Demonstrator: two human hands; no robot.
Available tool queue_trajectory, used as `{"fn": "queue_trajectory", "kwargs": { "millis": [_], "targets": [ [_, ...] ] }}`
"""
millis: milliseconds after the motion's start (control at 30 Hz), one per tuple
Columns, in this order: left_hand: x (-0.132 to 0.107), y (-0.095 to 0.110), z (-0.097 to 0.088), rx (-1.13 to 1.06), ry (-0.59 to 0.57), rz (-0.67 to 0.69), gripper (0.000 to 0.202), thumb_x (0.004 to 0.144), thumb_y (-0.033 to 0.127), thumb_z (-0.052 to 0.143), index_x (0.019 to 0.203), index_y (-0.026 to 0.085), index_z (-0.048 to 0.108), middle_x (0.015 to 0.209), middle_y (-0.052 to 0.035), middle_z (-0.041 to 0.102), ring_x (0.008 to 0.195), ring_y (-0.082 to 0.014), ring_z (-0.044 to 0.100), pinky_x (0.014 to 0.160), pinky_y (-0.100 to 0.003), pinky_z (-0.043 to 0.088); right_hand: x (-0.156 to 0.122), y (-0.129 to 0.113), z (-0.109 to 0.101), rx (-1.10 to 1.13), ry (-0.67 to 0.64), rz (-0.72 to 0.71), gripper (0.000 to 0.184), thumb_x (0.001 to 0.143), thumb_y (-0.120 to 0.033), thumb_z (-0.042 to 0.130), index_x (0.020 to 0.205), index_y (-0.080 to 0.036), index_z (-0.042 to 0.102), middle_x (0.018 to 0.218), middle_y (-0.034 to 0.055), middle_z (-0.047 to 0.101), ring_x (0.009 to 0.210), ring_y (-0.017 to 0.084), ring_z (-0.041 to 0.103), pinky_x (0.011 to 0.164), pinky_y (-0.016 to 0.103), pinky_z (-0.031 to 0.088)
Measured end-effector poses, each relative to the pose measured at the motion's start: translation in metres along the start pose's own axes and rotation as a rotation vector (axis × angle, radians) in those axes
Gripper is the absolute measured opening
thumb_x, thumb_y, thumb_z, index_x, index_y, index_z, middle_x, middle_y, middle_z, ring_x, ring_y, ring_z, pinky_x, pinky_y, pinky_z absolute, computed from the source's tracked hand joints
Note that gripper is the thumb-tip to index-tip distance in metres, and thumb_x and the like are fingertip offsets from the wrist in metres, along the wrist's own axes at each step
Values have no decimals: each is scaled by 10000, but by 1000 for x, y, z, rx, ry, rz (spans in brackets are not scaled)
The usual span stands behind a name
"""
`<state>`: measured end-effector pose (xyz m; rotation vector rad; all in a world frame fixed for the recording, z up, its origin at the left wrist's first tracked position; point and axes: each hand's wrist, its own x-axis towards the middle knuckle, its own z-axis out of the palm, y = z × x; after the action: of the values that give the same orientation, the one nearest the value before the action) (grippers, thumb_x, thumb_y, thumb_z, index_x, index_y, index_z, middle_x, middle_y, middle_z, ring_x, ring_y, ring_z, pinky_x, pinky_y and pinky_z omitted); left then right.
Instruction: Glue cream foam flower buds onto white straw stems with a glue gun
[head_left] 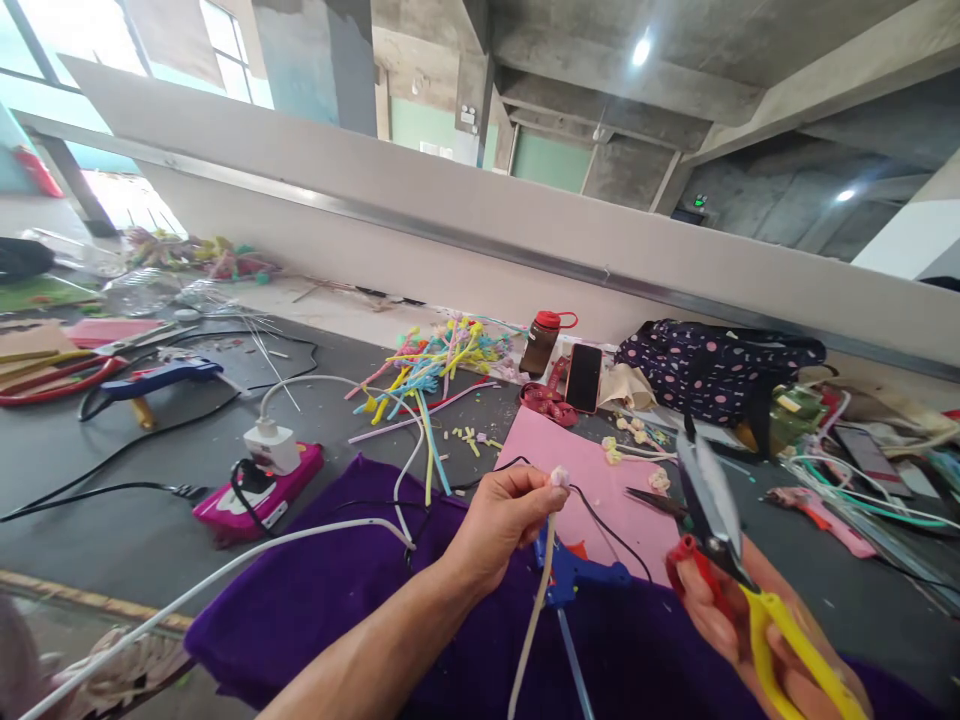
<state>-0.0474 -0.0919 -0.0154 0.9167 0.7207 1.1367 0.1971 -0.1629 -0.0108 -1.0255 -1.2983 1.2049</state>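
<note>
My left hand (pixel 499 520) is closed in a pinch on a small pale pink flower (pixel 559 476), and its cream fuzzy stem (pixel 538 610) hangs down below the fingers. In my right hand (pixel 802 610) are scissors (pixel 716 500) with one red and one yellow handle, their blades pointing up and slightly parted. A blue glue gun (pixel 581 578) with a clear glue stick (pixel 576 665) lies just below my left hand on purple cloth (pixel 300 600). A pink sheet (pixel 555 435) is spread behind the hands, bearing small cream flowers (pixel 658 481) and a dark pointed tool (pixel 654 501).
Colourful fuzzy pieces (pixel 442 360) are heaped mid-table. Behind stand a red-lidded bottle (pixel 541 340), a phone (pixel 584 378) and a patterned bag (pixel 712 365). A magenta power strip (pixel 225 505) with a white cable sits left; another blue glue gun (pixel 169 378) lies beyond it.
</note>
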Motion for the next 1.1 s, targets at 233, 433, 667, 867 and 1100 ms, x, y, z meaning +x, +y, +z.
{"fn": "queue_trajectory", "kwargs": {
  "millis": [233, 433, 667, 867, 1100],
  "targets": [
    [1, 2, -3, -97, 7, -69, 234, 663, 340, 686, 644, 125, 597, 553, 34, 510, 371, -2, 308, 357, -162, 164, 40, 3, 54, -116, -30, -51, 726, 639, -466, 710, 1273, -282, 407, 871, 38, 546, 686, 144, 526, 582, 246, 455],
    [1, 4, -4, -116, 4, -57, 237, 674, 347, 680, 653, 130, 586, 519, 50, 473, 355, -2, 295, 352, -164, 160, 51, 23, 67, -488, -43, -148, 700, 715, -263, 639, 1338, -283, 320, 1125, 68, 518, 927, 194, 534, 700, 263, 478],
    [2, 4, -4, -85, 18, -46, 222, 693, 340, 669, 687, 129, 601, 474, 58, 434, 362, -11, 316, 353, -151, 175, 47, 27, 56, -759, -45, -292, 678, 710, -212, 608, 1324, -232, 323, 1135, 80, 507, 915, 208, 531, 751, 304, 471],
    [2, -1, -4, -100, -34, -35, 211, 726, 338, 638, 680, 143, 571, 444, 53, 437, 363, -23, 346, 350, -141, 185, 43, 34, 57, -843, -85, -372, 786, 661, -277, 689, 1338, -214, 295, 1173, 96, 468, 889, 208, 524, 788, 332, 465],
    [2, -7, -6, -126, -69, -21, 201, 731, 327, 626, 692, 145, 551, 474, 34, 486, 374, -29, 355, 353, -139, 210, 44, 38, 64, -865, -51, -423, 748, 668, -284, 682, 1317, -222, 317, 1100, 71, 483, 819, 184, 515, 767, 327, 459]
  ]
}}
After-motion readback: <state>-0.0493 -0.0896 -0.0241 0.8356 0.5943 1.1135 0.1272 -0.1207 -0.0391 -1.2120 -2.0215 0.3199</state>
